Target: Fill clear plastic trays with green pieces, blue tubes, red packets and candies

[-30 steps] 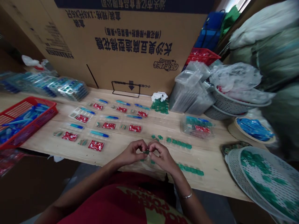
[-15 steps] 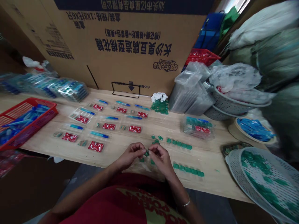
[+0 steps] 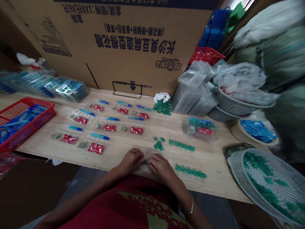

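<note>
At the table's near edge, my left hand [image 3: 132, 160] and my right hand [image 3: 159, 165] are low and close together, fingers curled in. Between their fingertips shows a small green square piece [image 3: 145, 161], partly covered by the fingers. Just beyond them lies a loose group of green pieces [image 3: 158, 145]. Right of my right hand, green pieces stand in two rows, a far row [image 3: 181, 145] and a near row [image 3: 190, 171], in clear plastic trays.
Clear trays with red packets [image 3: 96, 148] and blue pens [image 3: 99, 136] spread to the left, beside a red basket [image 3: 51, 109]. A large cardboard box [image 3: 133, 63] backs the table. Stacked clear trays [image 3: 190, 92] and a white sieve [image 3: 286, 178] of green pieces are on the right.
Both hands have lowered slightly toward the tabletop, with the green piece between their fingertips. The view has shifted a little; the surrounding trays look the same.
</note>
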Tool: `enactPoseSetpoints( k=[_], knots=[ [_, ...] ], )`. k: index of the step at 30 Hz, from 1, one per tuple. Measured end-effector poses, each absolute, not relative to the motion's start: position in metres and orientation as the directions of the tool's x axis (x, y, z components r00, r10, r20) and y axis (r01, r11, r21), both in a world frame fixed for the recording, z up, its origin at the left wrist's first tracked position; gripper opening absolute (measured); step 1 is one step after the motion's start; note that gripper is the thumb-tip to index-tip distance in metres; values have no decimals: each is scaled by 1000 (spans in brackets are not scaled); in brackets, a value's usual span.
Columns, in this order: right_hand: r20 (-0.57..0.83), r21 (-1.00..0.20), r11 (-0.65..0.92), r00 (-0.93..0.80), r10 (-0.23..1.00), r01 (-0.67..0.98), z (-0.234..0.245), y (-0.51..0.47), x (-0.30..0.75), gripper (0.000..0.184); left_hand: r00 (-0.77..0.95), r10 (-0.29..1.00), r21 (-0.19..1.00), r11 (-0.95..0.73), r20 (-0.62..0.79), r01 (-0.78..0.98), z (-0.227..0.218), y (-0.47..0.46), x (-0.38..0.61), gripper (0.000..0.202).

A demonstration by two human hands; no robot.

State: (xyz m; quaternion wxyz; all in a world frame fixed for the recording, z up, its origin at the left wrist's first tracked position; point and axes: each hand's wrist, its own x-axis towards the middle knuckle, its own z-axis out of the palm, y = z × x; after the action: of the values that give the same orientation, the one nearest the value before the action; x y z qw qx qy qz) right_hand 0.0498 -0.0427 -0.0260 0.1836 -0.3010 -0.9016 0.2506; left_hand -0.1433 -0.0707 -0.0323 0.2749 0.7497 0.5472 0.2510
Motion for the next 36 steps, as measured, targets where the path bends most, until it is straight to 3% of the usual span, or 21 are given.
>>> enactPoseSetpoints(
  k=[5, 8, 12, 22, 29, 36],
  knots=[
    [159, -623, 651, -744, 648, 434, -27, -40, 48, 12, 329, 939, 659, -311, 101, 685, -39, -72, -141, 19],
    [173, -686, 541, -614, 770, 486, -25, -30, 60, 13, 338, 937, 691, -302, 89, 657, -37, -70, -143, 16],
    [167, -574, 417, -398, 902, 705, -26, -13, 77, 16, 257, 966, 741, -175, 3, 648, -33, -63, -145, 9],
    [88, -348, 479, -480, 873, 806, -11, 50, 69, 18, 215, 977, 753, -144, 3, 642, -8, -37, -130, 9],
    [146, -451, 451, -434, 889, 771, -11, 48, 66, 19, 90, 996, 878, -53, 12, 476, -6, -31, -130, 12],
    [84, -508, 456, -484, 871, 731, -14, 57, 62, 15, 68, 998, 930, -9, -17, 368, -3, -28, -123, 9]
  ],
)
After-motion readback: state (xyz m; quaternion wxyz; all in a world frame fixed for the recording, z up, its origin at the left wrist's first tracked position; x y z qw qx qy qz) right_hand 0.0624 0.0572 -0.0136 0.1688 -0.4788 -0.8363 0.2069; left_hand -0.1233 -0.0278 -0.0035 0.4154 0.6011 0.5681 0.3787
